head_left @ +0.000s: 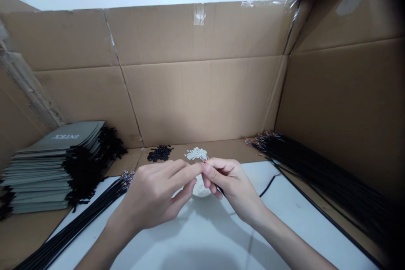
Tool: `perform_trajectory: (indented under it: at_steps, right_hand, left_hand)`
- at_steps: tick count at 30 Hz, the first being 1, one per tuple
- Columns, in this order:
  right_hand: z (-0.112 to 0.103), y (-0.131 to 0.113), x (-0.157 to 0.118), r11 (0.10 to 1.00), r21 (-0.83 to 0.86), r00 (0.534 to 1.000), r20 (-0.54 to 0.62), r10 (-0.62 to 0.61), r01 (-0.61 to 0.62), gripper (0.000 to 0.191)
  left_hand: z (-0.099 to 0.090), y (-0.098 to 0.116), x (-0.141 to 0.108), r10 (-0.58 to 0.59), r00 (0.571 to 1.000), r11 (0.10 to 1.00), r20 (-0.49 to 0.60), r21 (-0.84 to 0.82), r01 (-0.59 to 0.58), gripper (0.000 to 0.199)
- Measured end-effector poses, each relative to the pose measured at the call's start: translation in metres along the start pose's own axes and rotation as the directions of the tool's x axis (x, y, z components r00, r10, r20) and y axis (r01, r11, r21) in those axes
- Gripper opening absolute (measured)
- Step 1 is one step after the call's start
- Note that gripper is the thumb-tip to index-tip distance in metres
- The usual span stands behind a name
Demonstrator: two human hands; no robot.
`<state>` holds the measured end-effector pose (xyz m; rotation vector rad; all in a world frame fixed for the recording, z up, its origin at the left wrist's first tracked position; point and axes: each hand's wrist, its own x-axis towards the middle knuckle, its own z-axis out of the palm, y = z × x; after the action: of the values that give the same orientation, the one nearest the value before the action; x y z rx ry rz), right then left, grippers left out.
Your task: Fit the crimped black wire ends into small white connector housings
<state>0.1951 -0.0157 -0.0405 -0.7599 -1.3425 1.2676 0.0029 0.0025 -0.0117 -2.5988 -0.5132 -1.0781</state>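
Near the middle of the view, my left hand and my right hand meet at the fingertips. My right hand pinches the end of a black cable, whose thin coloured wires show at the fingertips. The fingers of my left hand are closed against those wire ends; whether they grip a small piece is hidden. Below the fingertips is a round white object, partly covered by my fingers. A pile of small white pieces lies just behind my hands, with a pile of small black pieces to its left.
Bundled black cables with bare wire ends lie at the left and the right. A stack of grey sheets with black tufts stands far left. Cardboard walls enclose the back and sides of the white work surface.
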Motion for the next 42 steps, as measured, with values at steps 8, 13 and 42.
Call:
perform_trajectory:
  at_steps: [8, 13, 42]
  right_hand:
    - [-0.001, 0.003, -0.001, 0.973, 0.21, 0.995, -0.002, 0.096, -0.094, 0.035]
    - [0.002, 0.001, -0.001, 0.978, 0.196, 0.997, -0.029, 0.07, -0.063, 0.034]
    - [0.008, -0.001, -0.005, 0.99, -0.034, 0.988, -0.055, -0.142, 0.14, 0.032]
  left_hand:
    - [0.002, -0.005, 0.001, -0.02, 1.0, 0.994, 0.019, -0.111, 0.021, 0.017]
    - [0.008, -0.007, 0.001, -0.096, 0.995, 0.94, 0.03, -0.326, 0.101, 0.015]
    - [0.014, 0.006, 0.01, -0.547, 0.828, 0.567, 0.125, -0.672, 0.476, 0.012]
